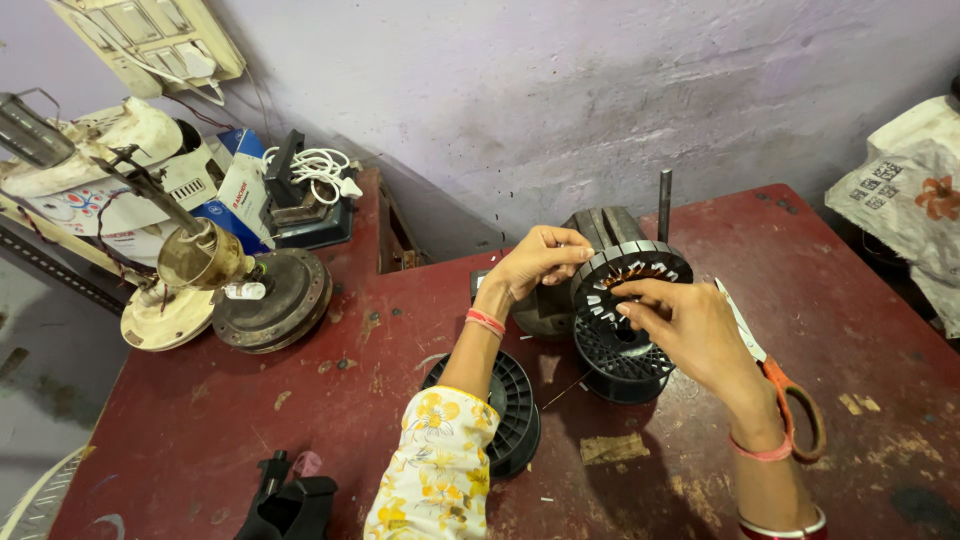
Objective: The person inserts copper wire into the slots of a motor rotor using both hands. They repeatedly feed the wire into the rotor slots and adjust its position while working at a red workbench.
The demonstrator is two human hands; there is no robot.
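The left hand [535,262] gripped the rim of a slotted motor stator [628,290] at about ten o'clock, fingers curled and pinched on its edge. The right hand [685,325] reached across the stator's face from four o'clock, its fingertips [628,296] pressed together at the copper windings in the slots. The stator rested on a black plastic spool [620,365] on the red worktable [250,400]. Orange-handled scissors [790,400] lay at three o'clock, and a second black spool [512,410] at seven o'clock.
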